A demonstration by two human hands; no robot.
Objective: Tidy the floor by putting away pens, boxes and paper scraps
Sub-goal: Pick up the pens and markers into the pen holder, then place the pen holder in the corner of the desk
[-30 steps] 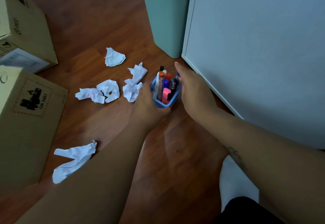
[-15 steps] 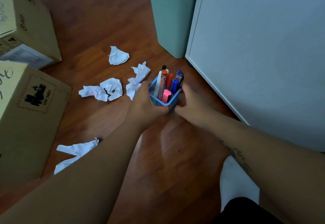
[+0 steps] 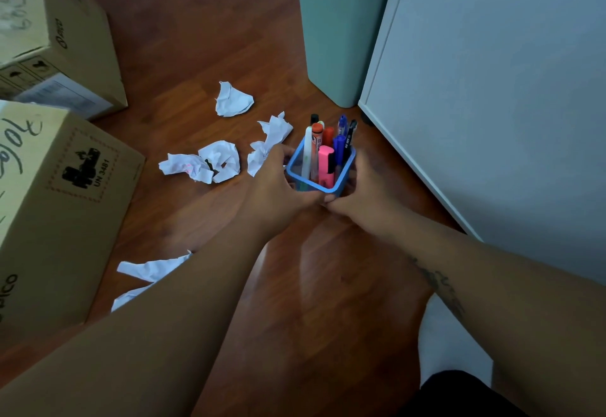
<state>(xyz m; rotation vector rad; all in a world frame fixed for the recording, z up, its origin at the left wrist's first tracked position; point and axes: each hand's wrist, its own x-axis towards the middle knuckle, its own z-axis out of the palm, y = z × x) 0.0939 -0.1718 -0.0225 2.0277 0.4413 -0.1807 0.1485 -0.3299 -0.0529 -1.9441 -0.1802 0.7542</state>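
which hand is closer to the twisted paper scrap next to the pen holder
Left. The left hand grips the pen holder on the side facing the twisted scrap, apparently touching it. The right hand holds the holder's far side.

lower-left cardboard box [image 3: 49, 207]: printed "un 3481" beside black pictogram in dashed square; handwritten scrawl, unreadable. upper-left cardboard box [image 3: 65, 33]: printing and handwriting too blurred. pens [image 3: 328, 148]: lettering illegible.

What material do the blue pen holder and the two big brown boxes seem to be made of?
The blue square pen holder looks like translucent plastic: the pens show through its glossy walls. The two large brown boxes look like matte cardboard, with printed shipping marks and sharp folded edges.
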